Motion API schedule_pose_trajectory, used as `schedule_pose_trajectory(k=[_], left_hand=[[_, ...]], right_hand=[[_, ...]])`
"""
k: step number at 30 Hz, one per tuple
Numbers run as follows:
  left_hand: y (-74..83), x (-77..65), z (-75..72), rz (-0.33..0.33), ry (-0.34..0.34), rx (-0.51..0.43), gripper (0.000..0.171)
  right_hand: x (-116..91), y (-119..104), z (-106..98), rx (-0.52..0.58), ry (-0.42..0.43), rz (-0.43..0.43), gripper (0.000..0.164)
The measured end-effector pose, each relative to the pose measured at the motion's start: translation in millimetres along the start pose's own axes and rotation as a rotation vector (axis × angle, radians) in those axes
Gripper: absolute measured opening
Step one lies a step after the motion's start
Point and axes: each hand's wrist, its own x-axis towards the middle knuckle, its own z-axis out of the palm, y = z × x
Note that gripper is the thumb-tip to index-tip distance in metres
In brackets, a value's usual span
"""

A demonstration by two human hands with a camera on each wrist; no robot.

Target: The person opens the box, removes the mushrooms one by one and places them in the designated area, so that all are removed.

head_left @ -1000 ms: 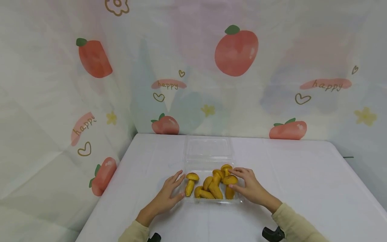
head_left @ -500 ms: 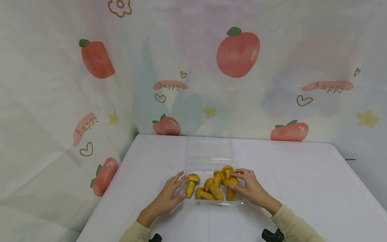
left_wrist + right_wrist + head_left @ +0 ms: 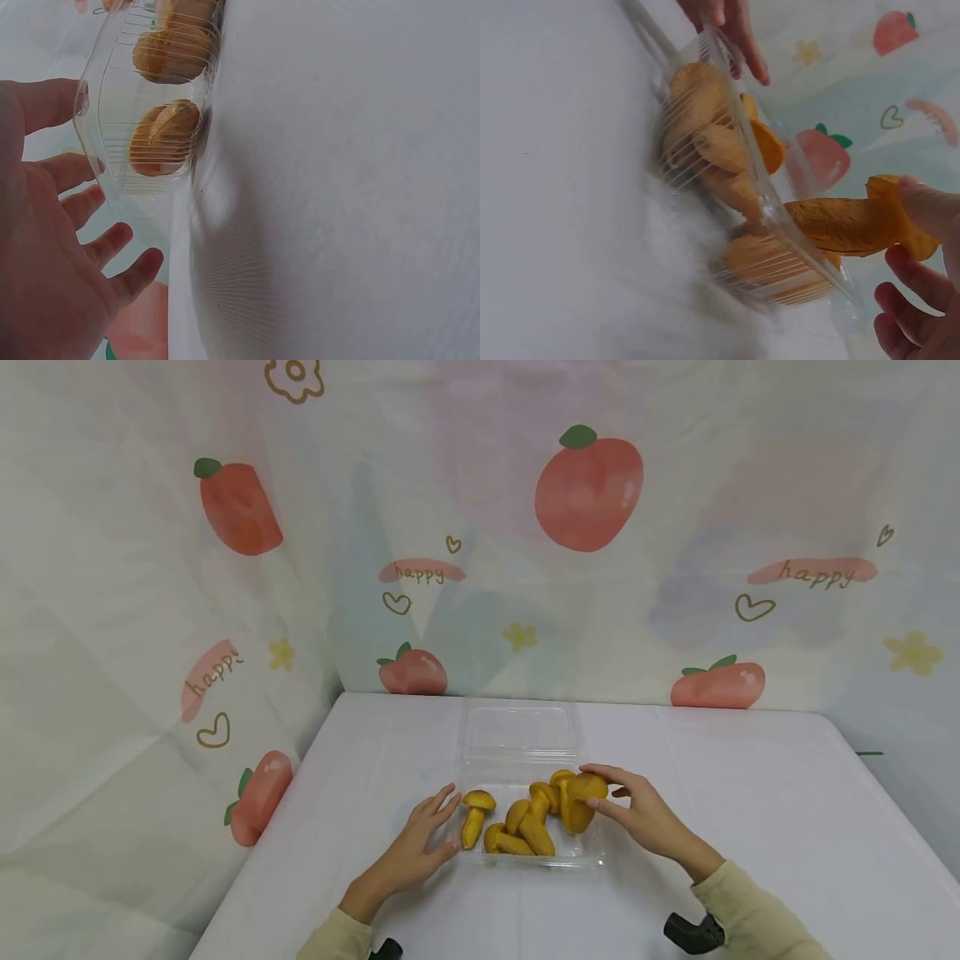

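Observation:
A yellow toy mushroom [image 3: 581,810] is pinched at its cap between the thumb and fingers of my right hand [image 3: 651,817]. Its stem [image 3: 840,225] points down past the rim in the right wrist view. Below it is a clear plastic clamshell box [image 3: 577,862], its lid folded back. Several more mushrooms lie inside: one apart on the left [image 3: 474,821], the others bunched toward the middle and right, such as a stubby one [image 3: 537,835]. My left hand [image 3: 408,852] rests at the box's left side, fingers extended, with thumb and fingertips [image 3: 90,166] at the rim.
The transparent lid [image 3: 517,727] lies behind the box on the white-clothed table [image 3: 720,793]. A printed cloth backdrop [image 3: 480,485] rises along the back and left edges. Black wrist devices [image 3: 693,933] show below both sleeves.
The right hand has lifted the right-hand mushroom, and moved slightly up and right with it. The left hand has stayed at the box's left side.

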Motion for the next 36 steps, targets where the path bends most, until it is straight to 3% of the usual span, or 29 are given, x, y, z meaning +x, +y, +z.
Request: schedule_pose_trajectory(k=[8,14,25,36], left_hand=[[-0.2,0.1,-0.8,-0.002,0.001,-0.008,0.066],[-1.2,-0.1,-1.6,-0.005,0.000,-0.015,0.066],[-3.8,0.1,-0.1,0.009,0.005,-0.044,0.066],[-1.3,0.3,1.0,-0.007,-0.003,-0.069,0.065]], right_hand=[[6.2,-0.2,-19.4,0.181,0.008,-0.040,0.046],[11.4,3.0,-32.6,0.208,0.026,-0.034,0.049],[16.1,27.4,-51.2,0.201,0.080,0.130,0.049],[16.8,66.9,-38.9,0.203,0.051,0.275,0.055]])
